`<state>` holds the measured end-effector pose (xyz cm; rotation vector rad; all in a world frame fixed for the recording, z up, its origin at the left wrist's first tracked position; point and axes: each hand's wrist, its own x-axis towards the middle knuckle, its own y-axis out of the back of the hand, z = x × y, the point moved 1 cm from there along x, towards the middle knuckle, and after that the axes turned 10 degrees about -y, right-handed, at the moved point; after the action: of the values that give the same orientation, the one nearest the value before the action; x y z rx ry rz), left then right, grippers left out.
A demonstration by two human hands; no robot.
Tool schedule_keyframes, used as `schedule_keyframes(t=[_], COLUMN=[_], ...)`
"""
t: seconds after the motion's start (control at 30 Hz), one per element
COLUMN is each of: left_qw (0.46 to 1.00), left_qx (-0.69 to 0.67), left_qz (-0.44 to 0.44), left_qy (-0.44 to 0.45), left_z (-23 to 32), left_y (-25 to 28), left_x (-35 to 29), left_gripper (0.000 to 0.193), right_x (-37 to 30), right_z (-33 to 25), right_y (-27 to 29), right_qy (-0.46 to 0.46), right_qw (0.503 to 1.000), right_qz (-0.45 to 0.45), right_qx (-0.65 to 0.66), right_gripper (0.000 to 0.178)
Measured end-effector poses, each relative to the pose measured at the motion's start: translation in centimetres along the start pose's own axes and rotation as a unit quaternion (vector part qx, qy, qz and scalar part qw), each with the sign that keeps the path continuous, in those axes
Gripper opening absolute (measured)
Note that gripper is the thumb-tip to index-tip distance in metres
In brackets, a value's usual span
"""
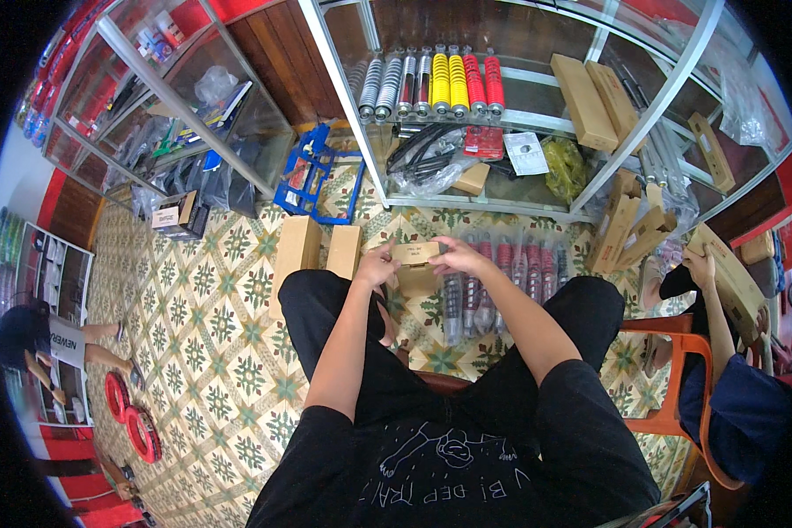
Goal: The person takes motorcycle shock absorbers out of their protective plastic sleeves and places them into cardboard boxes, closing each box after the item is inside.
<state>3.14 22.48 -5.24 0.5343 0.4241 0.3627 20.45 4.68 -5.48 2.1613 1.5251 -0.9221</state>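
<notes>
Between my knees a brown cardboard box (416, 254) is held up with its narrow end toward me. My left hand (376, 267) grips its left edge, the fingers closed at the flap. On the opposite side my right hand (458, 256) pinches the right edge of the same end. The body of the box (419, 282) drops below the hands, and its lower part is partly hidden. Just right of it, several shock absorbers in clear plastic (509, 277), with red and dark springs, lie side by side on the tiled floor.
Two closed cardboard boxes (299, 245) stand by my left knee, near a blue metal rack (319, 180). Ahead, a glass cabinet (493, 209) holds upright shock absorbers (450, 84). At right, a co-worker holds a long box (729, 277) beside an orange chair (678, 387). Red tyres (143, 435) lie left.
</notes>
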Motion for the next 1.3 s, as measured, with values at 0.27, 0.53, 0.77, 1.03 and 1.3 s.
schedule_keyframes(t=[0.27,0.53,0.77,1.03,1.3], left_qw=[0.918,0.918,0.903,0.926,0.904], left_qx=[0.181,0.130,0.121,0.098,0.157], left_qz=[0.117,0.131,0.174,0.214,0.208], left_qy=[-0.334,-0.351,-0.375,-0.294,-0.339], left_z=[5.6,3.7,5.4,3.7,3.4], left_y=[-2.4,-3.0,-3.3,-3.8,-3.9], left_x=[-4.1,-3.0,-3.7,-2.5,-2.7], left_gripper=[0.032,0.016,0.009,0.015,0.016], right_x=[0.0,1.0,1.1,1.2,0.8], right_z=[0.3,0.6,1.0,0.9,0.5], right_y=[0.1,-0.3,0.2,-0.2,-0.3], right_qy=[0.012,0.006,0.011,0.011,0.006], right_qw=[0.999,1.000,1.000,1.000,1.000], right_qz=[0.025,0.030,0.022,0.024,0.023], right_qx=[-0.017,-0.001,0.000,0.009,-0.001], right_gripper=[0.061,0.060,0.062,0.068,0.069])
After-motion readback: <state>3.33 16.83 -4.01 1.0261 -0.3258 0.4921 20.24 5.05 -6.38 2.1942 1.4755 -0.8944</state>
